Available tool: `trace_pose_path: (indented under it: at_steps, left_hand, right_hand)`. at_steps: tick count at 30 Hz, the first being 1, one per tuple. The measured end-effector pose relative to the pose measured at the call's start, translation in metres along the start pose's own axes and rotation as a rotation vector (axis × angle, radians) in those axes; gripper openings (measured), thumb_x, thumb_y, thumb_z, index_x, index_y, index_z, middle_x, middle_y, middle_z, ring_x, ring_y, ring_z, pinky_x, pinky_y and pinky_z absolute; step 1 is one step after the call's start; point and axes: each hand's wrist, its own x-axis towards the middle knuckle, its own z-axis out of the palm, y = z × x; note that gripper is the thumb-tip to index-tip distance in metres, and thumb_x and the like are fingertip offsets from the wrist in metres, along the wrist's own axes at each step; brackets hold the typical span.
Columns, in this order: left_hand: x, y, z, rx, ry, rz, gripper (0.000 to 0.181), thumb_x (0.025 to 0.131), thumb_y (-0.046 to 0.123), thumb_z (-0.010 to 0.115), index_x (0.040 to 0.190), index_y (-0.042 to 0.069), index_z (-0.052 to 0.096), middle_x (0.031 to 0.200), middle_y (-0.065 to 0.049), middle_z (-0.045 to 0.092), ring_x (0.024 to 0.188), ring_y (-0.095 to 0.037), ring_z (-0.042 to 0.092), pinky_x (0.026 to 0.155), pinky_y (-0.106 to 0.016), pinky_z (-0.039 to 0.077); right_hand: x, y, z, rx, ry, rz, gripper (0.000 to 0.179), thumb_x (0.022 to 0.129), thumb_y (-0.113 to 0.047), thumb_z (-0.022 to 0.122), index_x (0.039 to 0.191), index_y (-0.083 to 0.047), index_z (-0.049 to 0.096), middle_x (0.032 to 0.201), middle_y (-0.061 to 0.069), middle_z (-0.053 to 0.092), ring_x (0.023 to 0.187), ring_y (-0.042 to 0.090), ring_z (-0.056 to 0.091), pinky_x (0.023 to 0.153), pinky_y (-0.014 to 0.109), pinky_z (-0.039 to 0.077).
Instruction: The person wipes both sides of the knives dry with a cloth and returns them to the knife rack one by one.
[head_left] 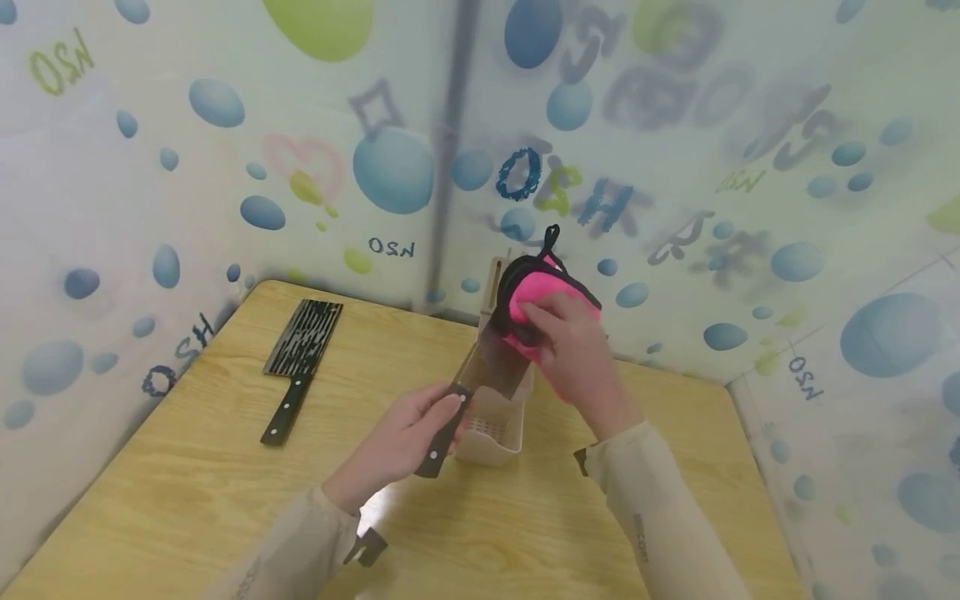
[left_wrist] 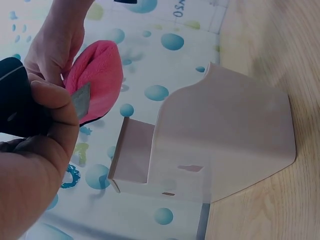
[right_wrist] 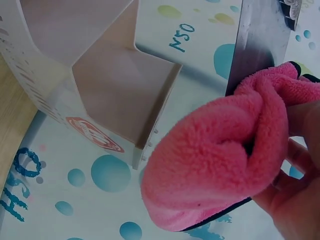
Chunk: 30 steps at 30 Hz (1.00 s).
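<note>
My left hand (head_left: 401,433) grips the black riveted handle of a cleaver (head_left: 495,360), its broad metal blade angled up and to the right. A pink plush cloth (head_left: 540,292) with black edging and a hanging loop is folded over the far part of the blade and hides it. My right hand (head_left: 576,346) pinches this cloth, thumb and fingers bunching it. In the right wrist view, bare metal blade (right_wrist: 255,45) shows above the folded cloth (right_wrist: 210,155). The left wrist view shows a blade corner (left_wrist: 82,100) against the cloth.
Behind and below the cleaver stands a pale plastic holder (head_left: 491,450) with a perforated bottom and a taller back part. A second cleaver (head_left: 306,337) with a black-streaked blade lies on the wooden table (head_left: 187,492) at left. Patterned curtains (head_left: 300,242) border the table.
</note>
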Motion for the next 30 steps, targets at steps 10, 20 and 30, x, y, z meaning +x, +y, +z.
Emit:
trace_pose_path:
  at_steps: [10, 20, 30]
  left_hand:
    - [-0.002, 0.002, 0.0, 0.041, -0.032, -0.017, 0.032, 0.112, 0.019, 0.041, 0.111, -0.005, 0.062, 0.081, -0.007, 0.062, 0.069, -0.016, 0.06, 0.063, -0.028, 0.053]
    - [0.0, 0.006, -0.001, 0.024, -0.013, 0.012, 0.032, 0.112, 0.019, 0.039, 0.105, -0.005, 0.06, 0.08, -0.008, 0.06, 0.067, -0.015, 0.058, 0.061, -0.029, 0.053]
    - [-0.005, 0.008, -0.001, 0.029, -0.021, 0.006, 0.032, 0.111, 0.018, 0.042, 0.101, -0.007, 0.06, 0.078, -0.007, 0.061, 0.066, -0.015, 0.059, 0.06, -0.029, 0.053]
  right_hand:
    - [0.002, 0.013, 0.0, -0.038, 0.094, 0.055, 0.036, 0.078, -0.001, 0.087, 0.112, 0.003, 0.077, 0.098, 0.019, 0.068, 0.096, 0.039, 0.063, 0.093, 0.051, 0.054]
    - [-0.005, 0.006, -0.001, -0.021, 0.08, 0.061, 0.035, 0.082, 0.011, 0.076, 0.115, 0.001, 0.077, 0.098, 0.019, 0.065, 0.095, 0.037, 0.061, 0.087, 0.049, 0.056]
    - [-0.003, 0.01, -0.002, -0.04, 0.118, 0.079, 0.033, 0.081, 0.003, 0.084, 0.113, 0.002, 0.077, 0.099, 0.02, 0.066, 0.097, 0.039, 0.062, 0.091, 0.05, 0.056]
